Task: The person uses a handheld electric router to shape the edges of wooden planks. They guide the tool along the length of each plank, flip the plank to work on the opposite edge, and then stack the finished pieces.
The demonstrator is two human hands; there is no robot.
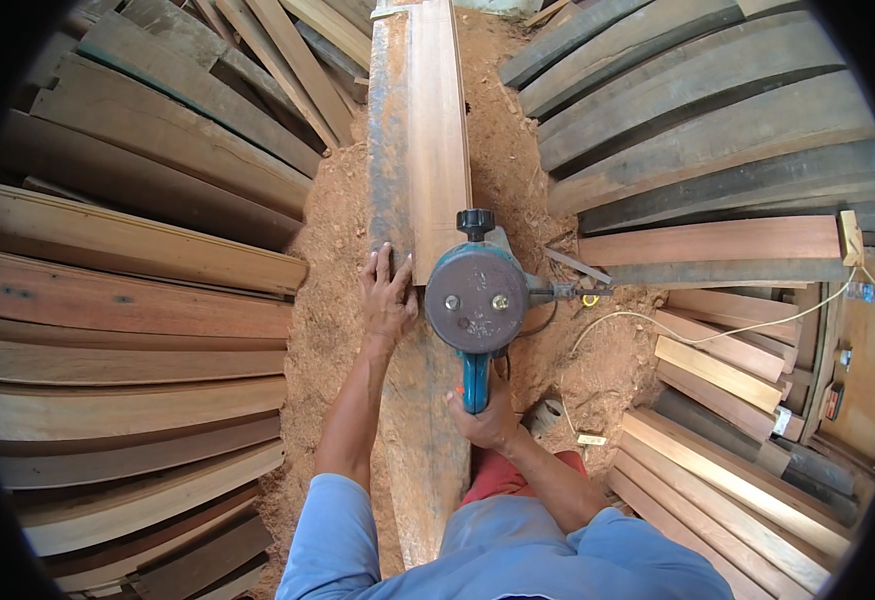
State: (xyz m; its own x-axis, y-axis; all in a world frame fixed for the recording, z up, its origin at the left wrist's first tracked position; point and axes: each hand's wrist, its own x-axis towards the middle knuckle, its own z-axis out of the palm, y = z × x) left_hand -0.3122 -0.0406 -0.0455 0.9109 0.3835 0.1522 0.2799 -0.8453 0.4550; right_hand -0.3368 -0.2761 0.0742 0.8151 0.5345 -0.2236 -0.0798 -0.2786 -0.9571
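Note:
A teal electric hand planer (pixel 476 300) with a round dark side cover and a black front knob (pixel 475 222) sits at the near end of a reddish-brown board (pixel 439 130). My right hand (pixel 489 418) is wrapped round the planer's rear handle. The board lies lengthwise on a long, worn, paint-stained bench plank (pixel 425 480). My left hand (pixel 389 298) rests with fingers spread on the plank and by the board's near end, just left of the planer. The planer's underside is hidden.
Stacked timber boards fan out on the left (pixel 137 300) and on the right (pixel 707 120). Sawdust and shavings (pixel 332 240) cover the ground beside the bench. A pale cord (pixel 717 340) runs across the right side toward a wooden post. Short offcuts (pixel 717 372) lie there too.

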